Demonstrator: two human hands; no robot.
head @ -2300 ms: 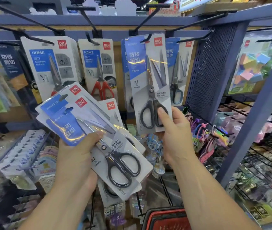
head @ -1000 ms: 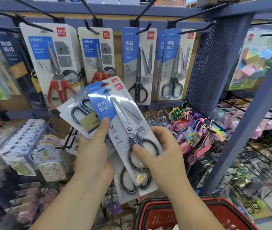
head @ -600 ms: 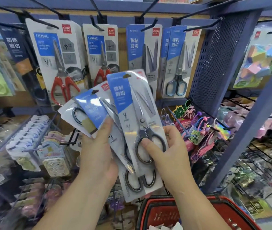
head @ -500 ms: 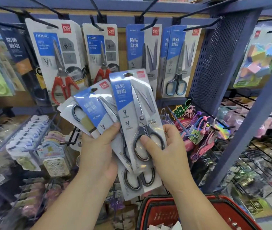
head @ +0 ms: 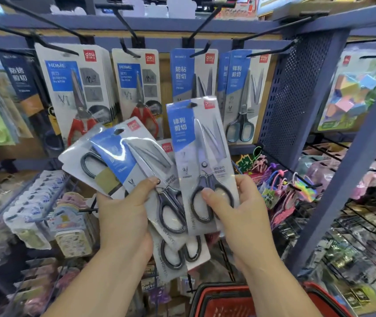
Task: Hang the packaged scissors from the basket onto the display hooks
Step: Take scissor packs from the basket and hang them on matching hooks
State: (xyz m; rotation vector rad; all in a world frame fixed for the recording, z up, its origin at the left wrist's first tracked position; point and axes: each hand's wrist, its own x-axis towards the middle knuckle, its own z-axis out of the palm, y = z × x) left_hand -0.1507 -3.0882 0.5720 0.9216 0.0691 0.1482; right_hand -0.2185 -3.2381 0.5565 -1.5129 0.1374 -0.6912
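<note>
Pack pinched at handle end by right hand, spares gripped by left hand; likely stiff, slick, hole above grip.

We get bright, even shop light here. Glare streaks the plastic packs, and the edges bend and blur.

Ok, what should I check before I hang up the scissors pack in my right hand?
1. One scissors pack alone in the right hand: ok.
2. Its hang hole on top is uncovered: ok.
3. Pack upright, front facing you: ok.
4. A hook with same-label packs is up right: ok.
5. Room left on that hook: cannot tell.
6. The left hand grips the spare packs: ok.
</note>
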